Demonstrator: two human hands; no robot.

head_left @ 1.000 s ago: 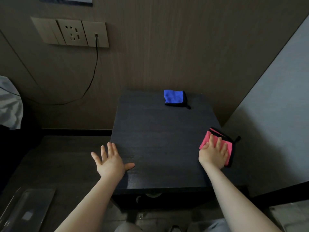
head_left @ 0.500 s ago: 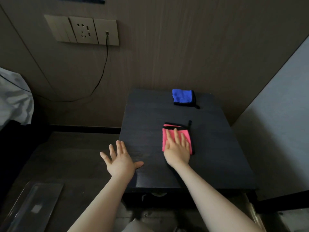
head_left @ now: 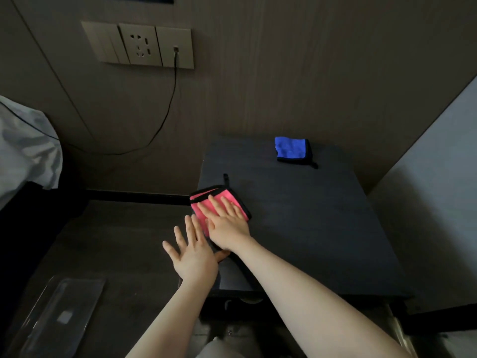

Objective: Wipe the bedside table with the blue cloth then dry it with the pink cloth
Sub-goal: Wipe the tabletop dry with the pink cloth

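Drying step: the flat-fingered right hand (head_left: 228,223) is pressing the pink cloth (head_left: 206,202) at the desk's (head_left: 309,228) left edge; left hand (head_left: 193,257) is hovering, fingers spread; next, sweeping rightward.

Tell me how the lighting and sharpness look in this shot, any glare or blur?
Head view: dim overall, no glare; the bedside table reads nearly black, while the pink cloth and blue cloth stay vivid. The right hand is slightly soft. Wide-angle distortion bends the wall lines.

The drying cloth (head_left: 219,202) lay at the worktop's (head_left: 309,215) left edge under the right hand (head_left: 228,226), the other cloth (head_left: 293,151) sat far back, and the left hand (head_left: 192,257) rested just beside.
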